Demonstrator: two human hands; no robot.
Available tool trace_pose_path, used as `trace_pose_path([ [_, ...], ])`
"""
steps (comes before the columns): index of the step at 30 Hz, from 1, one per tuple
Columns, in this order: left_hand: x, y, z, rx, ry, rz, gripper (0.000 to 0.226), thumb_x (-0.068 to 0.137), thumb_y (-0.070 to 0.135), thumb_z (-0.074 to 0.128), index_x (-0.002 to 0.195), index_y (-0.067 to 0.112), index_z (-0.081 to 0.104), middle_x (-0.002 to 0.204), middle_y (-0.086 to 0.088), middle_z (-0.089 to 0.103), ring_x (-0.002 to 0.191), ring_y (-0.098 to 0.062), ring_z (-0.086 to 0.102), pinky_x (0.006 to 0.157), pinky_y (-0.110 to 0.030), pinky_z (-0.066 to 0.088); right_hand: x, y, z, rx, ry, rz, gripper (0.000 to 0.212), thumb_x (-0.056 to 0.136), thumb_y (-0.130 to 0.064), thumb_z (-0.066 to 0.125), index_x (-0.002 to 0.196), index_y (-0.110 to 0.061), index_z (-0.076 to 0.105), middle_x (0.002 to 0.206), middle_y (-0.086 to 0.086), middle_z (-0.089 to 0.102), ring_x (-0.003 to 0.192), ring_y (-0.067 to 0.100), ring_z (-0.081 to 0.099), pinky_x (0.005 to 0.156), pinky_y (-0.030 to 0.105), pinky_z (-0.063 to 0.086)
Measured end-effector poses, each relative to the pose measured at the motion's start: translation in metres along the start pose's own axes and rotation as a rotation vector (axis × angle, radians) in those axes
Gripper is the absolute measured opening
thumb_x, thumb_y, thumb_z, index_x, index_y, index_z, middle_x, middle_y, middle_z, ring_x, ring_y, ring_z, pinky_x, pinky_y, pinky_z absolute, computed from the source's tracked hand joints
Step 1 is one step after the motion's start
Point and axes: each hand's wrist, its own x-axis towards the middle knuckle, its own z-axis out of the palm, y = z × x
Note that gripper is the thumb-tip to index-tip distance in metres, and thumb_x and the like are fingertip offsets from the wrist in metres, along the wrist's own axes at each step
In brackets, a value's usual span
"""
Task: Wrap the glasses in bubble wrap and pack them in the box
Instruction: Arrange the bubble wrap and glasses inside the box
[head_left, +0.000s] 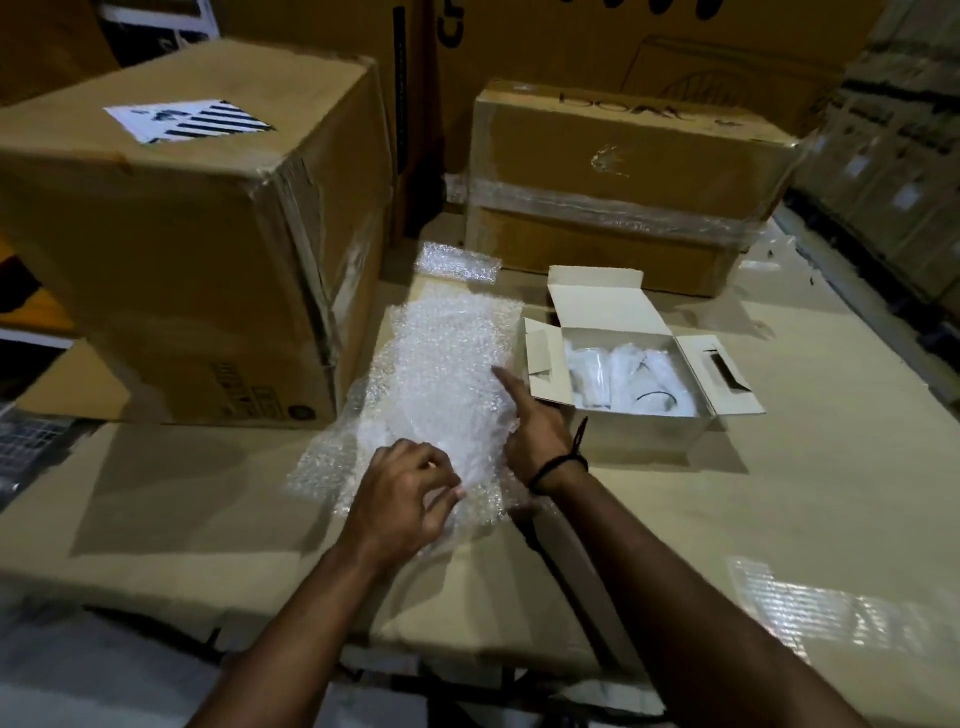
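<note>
A sheet of bubble wrap (441, 374) lies spread on the cardboard work surface (779, 493). My left hand (405, 493) pinches its near edge with curled fingers. My right hand (530, 426) rests on the sheet's right side, index finger stretched forward across it. To the right stands a small white box (649, 436) with its flaps open, and wrapped glasses (623, 376) lie inside it. Whether a glass lies under the sheet I cannot tell.
A second, smaller piece of bubble wrap (457, 262) lies behind the sheet. A large brown carton (182, 249) stands at the left and a taped carton (623, 182) at the back. Stacked boxes (893, 171) line the right side.
</note>
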Motion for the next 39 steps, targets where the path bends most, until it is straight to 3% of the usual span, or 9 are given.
trace_pose_path([
  [4, -0.015, 0.004, -0.004, -0.059, -0.04, 0.046, 0.021, 0.081, 0.047, 0.065, 0.074, 0.028, 0.071, 0.103, 0.013, 0.063, 0.102, -0.012, 0.053, 0.085, -0.039, 0.038, -0.015, 0.008, -0.009, 0.012, 0.08, -0.08, 0.037, 0.08, 0.006, 0.059, 0.111, -0.011, 0.068, 0.115, 0.007, 0.066, 0.108, 0.023, 0.061, 0.086, 0.012, 0.043],
  [8, -0.007, 0.028, 0.001, -0.027, -0.034, 0.051, 0.03, 0.081, 0.056, 0.059, 0.086, 0.028, 0.072, 0.121, 0.005, 0.061, 0.118, -0.02, 0.05, 0.095, -0.042, 0.033, -0.059, 0.035, -0.037, -0.02, 0.307, -0.313, 0.055, 0.064, 0.006, 0.043, 0.107, -0.011, 0.072, 0.114, 0.006, 0.069, 0.109, 0.015, 0.06, 0.099, 0.009, 0.037],
  [12, 0.006, 0.059, 0.03, 0.075, -0.226, 0.078, 0.057, 0.079, 0.063, 0.055, 0.123, 0.028, 0.06, 0.141, -0.005, 0.052, 0.133, -0.027, 0.042, 0.101, -0.044, 0.028, -0.109, 0.065, -0.073, 0.057, 0.429, -0.326, 0.056, 0.068, -0.006, 0.042, 0.118, -0.007, 0.066, 0.123, 0.003, 0.061, 0.118, -0.004, 0.051, 0.098, 0.008, 0.036],
  [15, 0.013, 0.085, 0.053, 0.118, -0.399, 0.1, 0.077, 0.081, 0.071, 0.034, 0.144, 0.028, 0.043, 0.153, -0.005, 0.039, 0.144, -0.027, 0.03, 0.11, -0.053, 0.021, -0.136, 0.096, -0.088, 0.185, 0.455, -0.242, 0.058, 0.07, -0.005, 0.048, 0.126, -0.017, 0.061, 0.127, 0.007, 0.06, 0.107, -0.007, 0.058, 0.089, 0.017, 0.047],
  [19, 0.025, 0.115, 0.08, 0.211, -0.605, 0.134, 0.078, 0.087, 0.074, 0.015, 0.155, 0.035, 0.009, 0.164, 0.001, 0.007, 0.151, -0.019, 0.0, 0.118, -0.052, 0.0, -0.156, 0.138, -0.096, 0.354, 0.59, -0.035, 0.034, 0.089, -0.036, 0.057, 0.122, -0.03, 0.064, 0.123, 0.0, 0.065, 0.105, 0.023, 0.065, 0.089, 0.036, 0.052],
  [25, 0.026, 0.138, 0.114, 0.151, -0.694, 0.114, 0.068, 0.096, 0.068, 0.018, 0.154, 0.037, 0.004, 0.163, 0.002, -0.002, 0.151, -0.021, -0.003, 0.119, -0.053, -0.005, -0.157, 0.182, -0.128, 0.482, 0.733, 0.312, 0.02, 0.086, -0.008, 0.068, 0.103, -0.018, 0.068, 0.103, 0.011, 0.07, 0.09, 0.024, 0.067, 0.085, 0.04, 0.055],
  [29, 0.04, 0.153, 0.125, 0.169, -0.761, 0.077, 0.067, 0.095, 0.064, 0.034, 0.153, 0.039, 0.012, 0.164, 0.0, -0.005, 0.15, -0.021, -0.007, 0.118, -0.053, -0.007, -0.156, 0.211, -0.153, 0.498, 0.786, 0.417, 0.049, 0.079, -0.001, 0.071, 0.12, -0.023, 0.054, 0.111, 0.007, 0.062, 0.073, 0.018, 0.059, 0.074, 0.036, 0.052],
  [33, 0.044, 0.155, 0.129, 0.184, -0.621, -0.053, 0.067, 0.093, 0.066, 0.034, 0.152, 0.046, 0.009, 0.163, 0.005, -0.006, 0.15, -0.019, -0.009, 0.117, -0.051, -0.008, -0.145, 0.234, -0.172, 0.773, 0.712, 0.506, 0.085, 0.076, 0.014, 0.067, 0.14, -0.028, 0.031, 0.101, 0.002, 0.058, 0.063, 0.022, 0.055, 0.058, 0.032, 0.052],
  [39, 0.043, 0.144, 0.128, 0.271, -0.594, -0.09, 0.078, 0.086, 0.076, 0.005, 0.153, 0.039, 0.011, 0.164, 0.001, 0.003, 0.151, -0.023, -0.001, 0.116, -0.055, -0.005, -0.128, 0.23, -0.184, 0.687, 0.517, 0.545, 0.018, 0.08, -0.002, 0.071, 0.084, 0.013, 0.062, 0.064, 0.009, 0.051, 0.051, 0.015, 0.042, 0.052, 0.024, 0.039],
])
